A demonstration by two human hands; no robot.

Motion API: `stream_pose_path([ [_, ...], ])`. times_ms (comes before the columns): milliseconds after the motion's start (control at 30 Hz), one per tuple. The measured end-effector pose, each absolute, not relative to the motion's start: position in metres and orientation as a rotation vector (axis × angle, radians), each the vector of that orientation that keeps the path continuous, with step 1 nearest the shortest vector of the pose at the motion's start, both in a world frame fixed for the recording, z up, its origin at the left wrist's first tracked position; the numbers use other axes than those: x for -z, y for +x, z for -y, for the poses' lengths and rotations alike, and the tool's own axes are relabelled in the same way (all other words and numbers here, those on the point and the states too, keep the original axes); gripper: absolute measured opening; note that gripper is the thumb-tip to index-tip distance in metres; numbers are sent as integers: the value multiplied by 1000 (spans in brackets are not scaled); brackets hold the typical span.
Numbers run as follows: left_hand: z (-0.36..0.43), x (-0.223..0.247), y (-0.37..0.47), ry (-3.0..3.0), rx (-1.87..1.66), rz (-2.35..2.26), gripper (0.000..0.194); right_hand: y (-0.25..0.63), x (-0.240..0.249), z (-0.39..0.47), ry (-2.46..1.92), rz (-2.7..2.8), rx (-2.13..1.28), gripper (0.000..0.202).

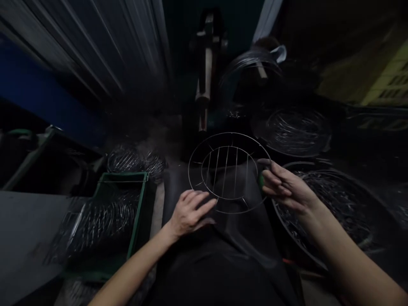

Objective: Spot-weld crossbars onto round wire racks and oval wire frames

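A round wire rack (pixel 226 172), with an outer ring, a smaller inner ring and several straight bars, is held tilted above my dark-covered lap. My right hand (pixel 283 187) pinches the outer ring at its right side between thumb and fingers. A small green patch shows by those fingertips; I cannot make out what it is. At the ring's lower left is my left hand (pixel 192 211), its fingers stretched out against or just beside the wire and the thumb apart. Beyond the rack stands a dark machine (pixel 208 46) with a narrow pale part pointing down.
On the left, a green crate (pixel 139 212) holds many wire pieces, with wire bundles (pixel 124 158) behind it. A wide round tub (pixel 298 244) of metal pieces stands at right, below another container of wire rings (pixel 296 131). A yellow crate (pixel 387 85) is at upper right.
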State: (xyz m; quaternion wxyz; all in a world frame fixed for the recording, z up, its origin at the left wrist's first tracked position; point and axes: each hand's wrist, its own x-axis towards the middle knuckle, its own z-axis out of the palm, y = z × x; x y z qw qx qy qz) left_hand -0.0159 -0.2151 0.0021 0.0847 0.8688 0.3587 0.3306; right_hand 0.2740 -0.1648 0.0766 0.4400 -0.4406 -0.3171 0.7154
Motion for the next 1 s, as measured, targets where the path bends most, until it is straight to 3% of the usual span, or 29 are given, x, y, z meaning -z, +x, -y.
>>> stream_pose_path([
  [133, 206, 5, -40, 1375, -1331, -1372, 54, 270, -95, 151, -1057, 779, -1761, 17],
  [267, 190, -1, -21, 708, -1286, -934, 62, 251, -114, 137, -1035, 749, -1777, 15],
  [367, 188, -14, -8, 559, -1248, -745, 60, 240, -111, 129, -1037, 804, -1757, 14],
  [567, 168, -65, -19, 484, -1259, -864, 49, 240, -113, 116, -1121, 960, -1688, 13],
  [833, 149, -90, -30, 344, -1123, -899, 51, 224, -134, 118, -1303, 329, -1736, 18],
  [1000, 132, -101, -33, 401, -1118, -936, 52, 235, -122, 106, -1215, 784, -1733, 17],
])
